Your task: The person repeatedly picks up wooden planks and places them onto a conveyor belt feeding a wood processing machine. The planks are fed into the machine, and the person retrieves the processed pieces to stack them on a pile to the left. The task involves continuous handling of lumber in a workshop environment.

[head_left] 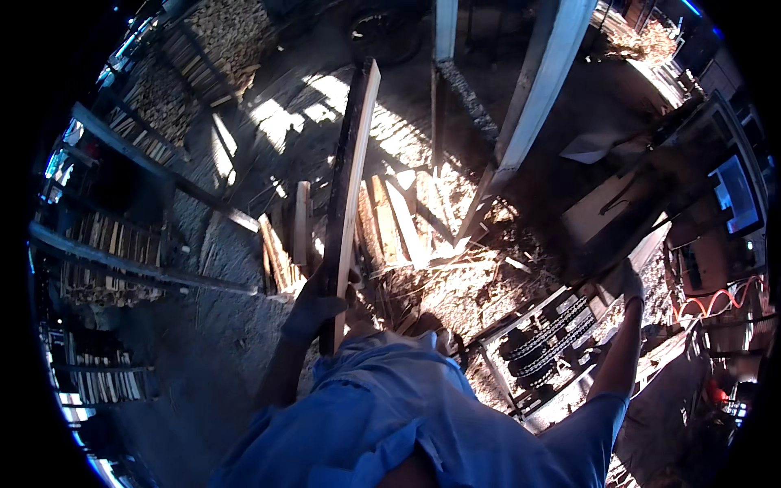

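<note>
My gloved left hand (316,302) is clamped around a long, flat, rough-sawn plank (350,191). My gloved right hand (628,283) rests on the dark machine frame (606,244) above the chain conveyor (545,332); its grip I cannot tell.

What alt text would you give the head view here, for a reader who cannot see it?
A person in a blue shirt grips a long wooden plank in the gloved left hand, held out ahead, while the gloved right hand reaches toward a dark machine above a chain conveyor. Offcuts and sawdust litter the floor; stacked firewood fills racks behind.
</note>
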Motion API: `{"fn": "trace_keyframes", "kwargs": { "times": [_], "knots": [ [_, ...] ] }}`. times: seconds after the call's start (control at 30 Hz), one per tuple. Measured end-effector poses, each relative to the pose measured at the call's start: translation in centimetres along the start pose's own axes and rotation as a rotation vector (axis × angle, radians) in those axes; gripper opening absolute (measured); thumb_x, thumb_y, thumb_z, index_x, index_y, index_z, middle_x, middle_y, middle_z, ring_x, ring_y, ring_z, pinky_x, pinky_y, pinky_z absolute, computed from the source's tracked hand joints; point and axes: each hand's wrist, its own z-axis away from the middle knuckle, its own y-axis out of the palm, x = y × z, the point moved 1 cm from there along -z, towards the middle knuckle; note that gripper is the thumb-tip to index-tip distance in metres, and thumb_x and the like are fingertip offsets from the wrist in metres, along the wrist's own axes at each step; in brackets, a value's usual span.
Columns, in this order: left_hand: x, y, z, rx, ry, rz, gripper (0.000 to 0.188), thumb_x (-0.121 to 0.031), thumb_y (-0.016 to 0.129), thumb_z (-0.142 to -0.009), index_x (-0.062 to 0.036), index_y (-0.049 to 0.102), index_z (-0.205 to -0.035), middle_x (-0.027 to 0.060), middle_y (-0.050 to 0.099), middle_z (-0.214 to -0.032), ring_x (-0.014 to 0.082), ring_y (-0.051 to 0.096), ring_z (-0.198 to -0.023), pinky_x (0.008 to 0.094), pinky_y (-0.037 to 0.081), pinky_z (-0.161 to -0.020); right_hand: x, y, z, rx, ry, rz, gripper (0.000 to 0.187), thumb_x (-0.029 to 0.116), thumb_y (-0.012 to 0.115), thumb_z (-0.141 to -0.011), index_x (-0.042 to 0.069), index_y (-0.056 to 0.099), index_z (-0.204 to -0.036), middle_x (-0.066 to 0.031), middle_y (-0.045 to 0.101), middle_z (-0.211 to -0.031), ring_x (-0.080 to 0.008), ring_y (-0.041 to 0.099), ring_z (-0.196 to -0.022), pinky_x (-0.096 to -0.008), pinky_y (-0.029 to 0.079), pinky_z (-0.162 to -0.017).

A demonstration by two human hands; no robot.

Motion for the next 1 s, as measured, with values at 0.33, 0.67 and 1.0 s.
{"fn": "trace_keyframes", "kwargs": {
  "times": [0.33, 0.67, 1.0],
  "knots": [
    [-4.3, 6.0, 0.0, -0.008, 0.039, -0.596, 0.091, 0.001, 0.077, -0.063, -0.0061, 0.041, -0.147, 0.0075, 0.061, -0.115, 0.0142, 0.06, -0.096, 0.0281, 0.052, -0.08, 13.0, 9.2, 28.6, 0.116, -0.511, -0.26, 0.061, 0.012, 0.073, -0.088, 0.0, 0.049, -0.143, -0.014, 0.071, -0.113, -0.011, 0.06, -0.061, -0.025, 0.046, -0.05],
    [-3.3, 19.8, -6.9, 0.444, 0.56, -1.011, 0.108, -0.033, 0.095, -0.062, 0.0014, 0.036, -0.147, 0.0246, 0.059, -0.125, 0.0412, 0.063, -0.11, 0.0467, 0.053, -0.092, 22.0, 11.9, 33.0, 0.197, -0.322, -1.177, 0.05, 0.012, 0.072, -0.091, 0.004, 0.048, -0.134, -0.0114, 0.065, -0.12, -0.0195, 0.061, -0.112, -0.0349, 0.051, -0.096],
    [4.3, 11.4, -7.5, 0.296, 0.079, -0.77, 0.07, -0.007, 0.071, -0.085, 0.0054, 0.04, -0.147, 0.019, 0.058, -0.135, 0.0256, 0.061, -0.118, 0.0365, 0.052, -0.096, 2.9, -2.7, 15.8, -0.324, -0.247, -1.077, 0.042, 0.011, 0.063, -0.096, -0.001, 0.053, -0.135, -0.009, 0.066, -0.122, -0.0148, 0.062, -0.105, -0.0279, 0.05, -0.093]
  ]
}}
